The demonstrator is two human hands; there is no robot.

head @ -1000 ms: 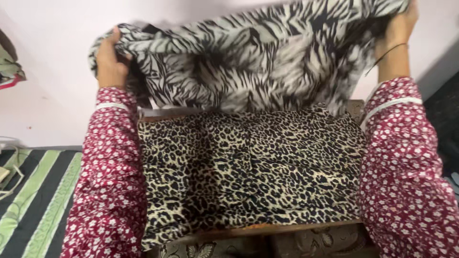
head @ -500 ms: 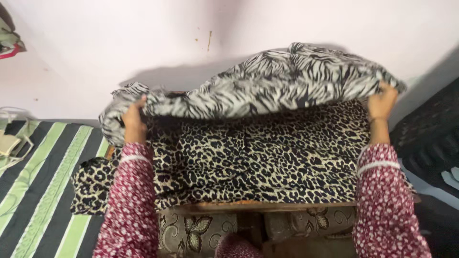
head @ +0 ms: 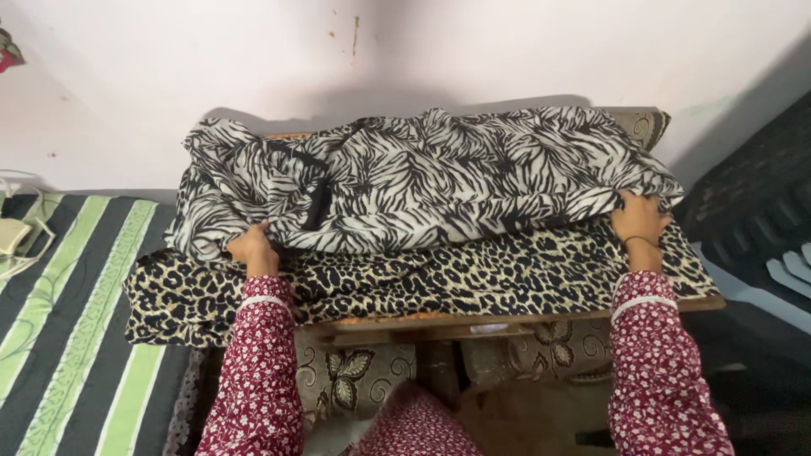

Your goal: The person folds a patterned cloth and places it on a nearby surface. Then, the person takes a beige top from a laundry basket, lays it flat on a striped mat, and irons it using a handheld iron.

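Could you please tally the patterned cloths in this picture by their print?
Zebra-print cloth, held at its near edge by the left hand and the right hand: 1
Leopard-print cloth, spread underneath: 1
Green-striped cover, at the left: 1
Total: 3

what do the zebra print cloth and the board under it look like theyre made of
Zebra print cloth: thin, soft woven fabric, matte, judging by its loose folds and wrinkles; the fibre can't be told. Board: probably wood, with a brown, worn, unpolished front edge.
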